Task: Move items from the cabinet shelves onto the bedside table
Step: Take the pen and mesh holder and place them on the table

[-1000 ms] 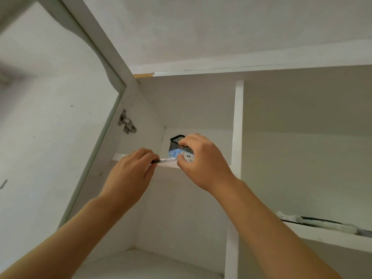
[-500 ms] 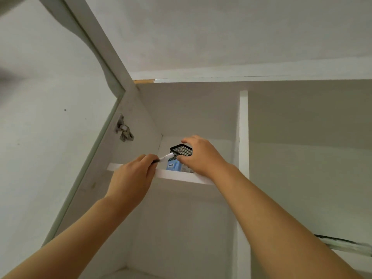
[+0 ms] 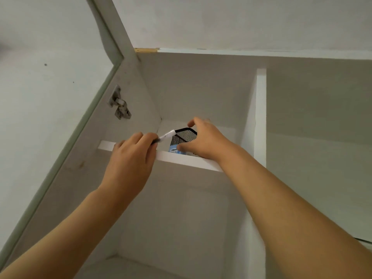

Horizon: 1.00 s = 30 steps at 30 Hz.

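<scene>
A black mesh pen holder with a blue label stands tilted on the upper white shelf of the cabinet's left compartment. My right hand grips it from the right side, thumb on the blue label, index finger raised. My left hand is closed around a white-and-black pen whose tip points up at the holder's rim. The holder's base is hidden behind the shelf edge.
The open cabinet door with a metal hinge stands at the left. A white vertical divider separates the right compartment. A lower shelf surface lies beneath. Something white and black pokes in at the far right edge.
My view has tilted upward. The right hand has tipped the mesh holder and shifted its grip lower on it; the left hand has raised the pen's tip toward the holder's rim.
</scene>
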Available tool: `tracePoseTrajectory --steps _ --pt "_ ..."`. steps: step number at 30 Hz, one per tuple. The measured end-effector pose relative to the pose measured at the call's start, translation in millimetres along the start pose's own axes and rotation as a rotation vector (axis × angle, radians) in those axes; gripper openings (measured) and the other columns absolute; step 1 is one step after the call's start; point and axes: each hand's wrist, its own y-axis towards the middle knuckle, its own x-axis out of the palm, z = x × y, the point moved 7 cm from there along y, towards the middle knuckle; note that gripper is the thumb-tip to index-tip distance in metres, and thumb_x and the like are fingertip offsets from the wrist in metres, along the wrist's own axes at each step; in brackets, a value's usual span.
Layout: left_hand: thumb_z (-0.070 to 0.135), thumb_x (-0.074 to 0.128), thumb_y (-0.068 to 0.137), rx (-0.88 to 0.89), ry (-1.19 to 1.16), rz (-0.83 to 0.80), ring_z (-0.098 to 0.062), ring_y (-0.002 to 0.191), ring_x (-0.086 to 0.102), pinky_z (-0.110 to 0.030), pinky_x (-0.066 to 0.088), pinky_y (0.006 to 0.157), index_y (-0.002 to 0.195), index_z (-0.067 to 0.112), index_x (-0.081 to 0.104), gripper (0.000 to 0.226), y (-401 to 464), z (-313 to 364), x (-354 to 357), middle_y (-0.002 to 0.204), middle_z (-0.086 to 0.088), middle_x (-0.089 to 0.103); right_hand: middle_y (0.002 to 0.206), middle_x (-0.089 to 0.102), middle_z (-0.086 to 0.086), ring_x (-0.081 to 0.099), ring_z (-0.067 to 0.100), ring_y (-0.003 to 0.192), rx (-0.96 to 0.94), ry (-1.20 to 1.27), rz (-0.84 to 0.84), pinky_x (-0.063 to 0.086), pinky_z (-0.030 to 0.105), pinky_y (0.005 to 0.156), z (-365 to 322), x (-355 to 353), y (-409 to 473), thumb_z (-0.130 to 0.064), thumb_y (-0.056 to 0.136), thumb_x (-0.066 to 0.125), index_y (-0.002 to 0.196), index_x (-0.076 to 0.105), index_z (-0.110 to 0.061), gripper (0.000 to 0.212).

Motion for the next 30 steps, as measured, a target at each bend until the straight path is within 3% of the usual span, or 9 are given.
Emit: tracePoseTrajectory --steps 4,6,8,13,20,26,30 --pt "0.013 0.056 0.106 -0.017 -0.001 0.017 -0.03 0.064 0.05 -0.037 0.036 0.074 0.112 0.013 0.066 0.012 0 -2 2 0.083 0.0 0.056 0.127 0.057 0.003 0.06 0.021 0.105 0.025 -0.02 -0.053 0.046 0.032 0.079 5 11 4 -0.054 0.069 0.09 0.132 0.056 -0.022 0.079" --pt "0.014 0.054 0.106 -0.021 -0.01 0.015 -0.031 0.064 0.051 -0.036 0.036 0.074 0.11 0.013 0.066 0.013 1 -2 2 0.083 -0.001 0.056 0.128 0.059 0.003 0.062 0.022 0.108 0.048 -0.012 -0.067 0.051 0.035 0.084 7 14 5 -0.057 0.069 0.088 0.134 0.055 -0.023 0.081" --pt "0.01 0.058 0.105 -0.031 -0.02 0.005 -0.03 0.063 0.051 -0.036 0.036 0.072 0.109 0.011 0.067 0.01 1 0 1 0.082 -0.002 0.057 0.127 0.059 0.002 0.06 0.021 0.11 0.059 -0.003 -0.077 0.049 0.034 0.083 7 14 3 -0.055 0.072 0.088 0.136 0.053 -0.022 0.08" --pt "0.01 0.059 0.103 -0.054 -0.034 -0.011 -0.03 0.063 0.051 -0.035 0.035 0.07 0.108 0.011 0.068 0.01 1 2 -1 0.081 -0.002 0.057 0.124 0.056 0.005 0.058 0.022 0.1 0.064 0.028 -0.031 0.039 0.028 0.064 5 8 -2 -0.046 0.074 0.09 0.122 0.053 -0.019 0.066" --pt "0.01 0.059 0.104 -0.095 -0.041 -0.039 -0.032 0.066 0.053 -0.036 0.038 0.068 0.108 0.012 0.066 0.009 1 1 -1 0.083 -0.003 0.058 0.131 0.046 0.008 0.058 0.028 0.109 0.066 0.085 0.056 0.045 0.034 0.082 -2 -3 -13 -0.035 0.084 0.081 0.131 0.05 -0.013 0.061" --pt "0.009 0.059 0.104 -0.102 -0.037 -0.037 -0.033 0.065 0.053 -0.035 0.036 0.068 0.107 0.011 0.067 0.009 1 2 -1 0.083 -0.004 0.058 0.113 0.063 0.007 0.061 0.024 0.092 0.13 0.129 -0.044 0.038 0.031 0.06 3 2 -14 -0.037 0.082 0.077 0.114 0.056 -0.013 0.046" --pt "0.008 0.059 0.103 -0.106 -0.047 -0.028 -0.032 0.065 0.054 -0.034 0.036 0.07 0.108 0.01 0.068 0.01 1 3 -2 0.084 -0.004 0.058 0.102 0.07 0.004 0.067 0.023 0.089 0.171 0.167 -0.09 0.045 0.033 0.063 6 9 -10 -0.06 0.066 0.079 0.11 0.065 -0.016 0.063"
